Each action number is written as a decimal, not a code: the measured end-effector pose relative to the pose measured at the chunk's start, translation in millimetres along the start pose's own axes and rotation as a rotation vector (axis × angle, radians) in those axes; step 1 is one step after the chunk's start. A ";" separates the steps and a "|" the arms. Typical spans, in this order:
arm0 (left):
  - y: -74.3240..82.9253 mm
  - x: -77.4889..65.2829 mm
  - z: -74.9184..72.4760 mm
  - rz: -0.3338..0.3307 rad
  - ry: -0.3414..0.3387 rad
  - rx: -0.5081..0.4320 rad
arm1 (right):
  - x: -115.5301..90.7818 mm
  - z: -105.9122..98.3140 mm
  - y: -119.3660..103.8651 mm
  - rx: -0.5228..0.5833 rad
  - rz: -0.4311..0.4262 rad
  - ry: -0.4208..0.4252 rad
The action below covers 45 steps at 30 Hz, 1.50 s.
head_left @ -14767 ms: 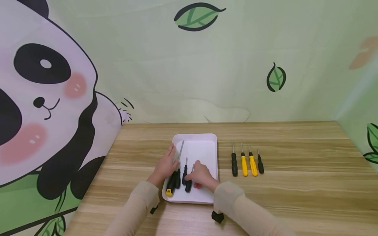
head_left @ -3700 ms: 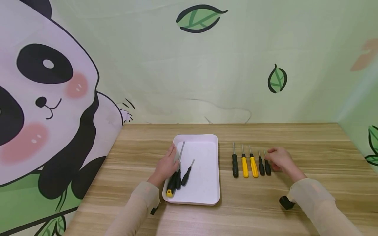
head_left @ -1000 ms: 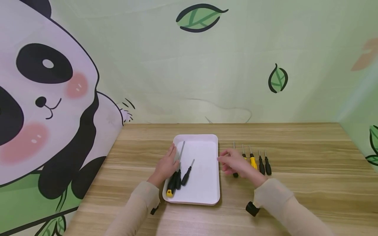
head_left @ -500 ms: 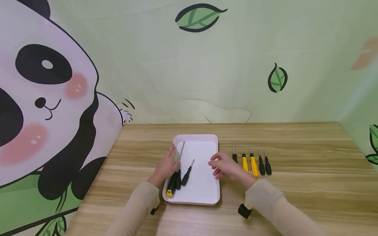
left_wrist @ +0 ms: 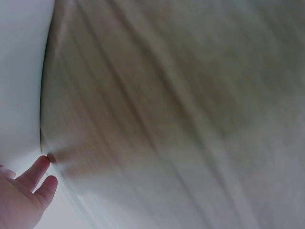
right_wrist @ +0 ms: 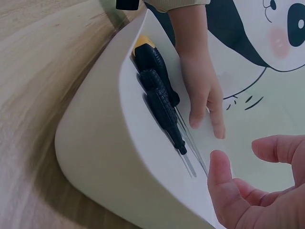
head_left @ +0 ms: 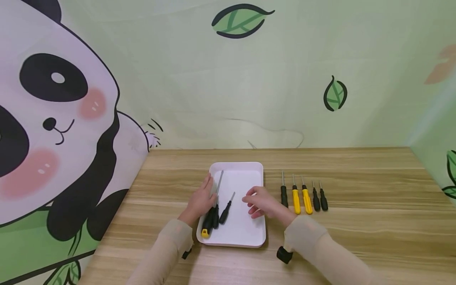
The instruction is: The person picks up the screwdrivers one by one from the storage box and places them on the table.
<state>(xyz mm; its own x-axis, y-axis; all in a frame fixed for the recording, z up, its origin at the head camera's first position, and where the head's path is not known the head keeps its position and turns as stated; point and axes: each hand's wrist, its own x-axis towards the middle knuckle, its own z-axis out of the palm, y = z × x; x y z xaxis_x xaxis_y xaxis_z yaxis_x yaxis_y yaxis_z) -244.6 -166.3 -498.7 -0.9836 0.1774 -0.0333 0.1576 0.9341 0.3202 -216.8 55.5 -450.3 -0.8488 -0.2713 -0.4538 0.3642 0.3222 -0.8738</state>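
My left hand lies along the left side of a white tray, its fingers straight against the rim; in the left wrist view, fingertips touch the tray's outer wall. My right hand hovers over the tray's right part, thumb and fingers apart, holding nothing. Inside the tray, a large screwdriver with a black handle and yellow end lies at the left. Against it is a small black screwdriver. Another small black screwdriver lies slanted, between that pair and my right hand.
Right of the tray, screwdrivers lie side by side, tips away from me: a long black one, two yellow ones and two small black ones. The wooden table meets a panda-printed backdrop.
My right hand has moved left, from the row to over the tray. Earlier, a black screwdriver went from the tray to the row's right end. My left hand has stayed put.
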 end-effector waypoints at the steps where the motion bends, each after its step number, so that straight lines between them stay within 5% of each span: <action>1: -0.1 0.0 0.1 0.000 0.001 0.001 | 1.3 1.5 0.0 -0.002 0.007 0.004; 45: -0.1 -1.2 -0.3 0.022 0.027 -0.013 | 34.3 55.3 3.2 -0.036 0.061 0.134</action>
<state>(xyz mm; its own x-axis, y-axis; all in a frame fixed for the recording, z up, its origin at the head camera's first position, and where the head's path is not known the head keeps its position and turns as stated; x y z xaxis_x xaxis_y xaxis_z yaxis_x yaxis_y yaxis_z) -243.4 -166.7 -498.4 -0.9820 0.1889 -0.0008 0.1779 0.9261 0.3328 -223.6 -2.9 -478.4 -0.8700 -0.1272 -0.4764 0.4050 0.3670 -0.8375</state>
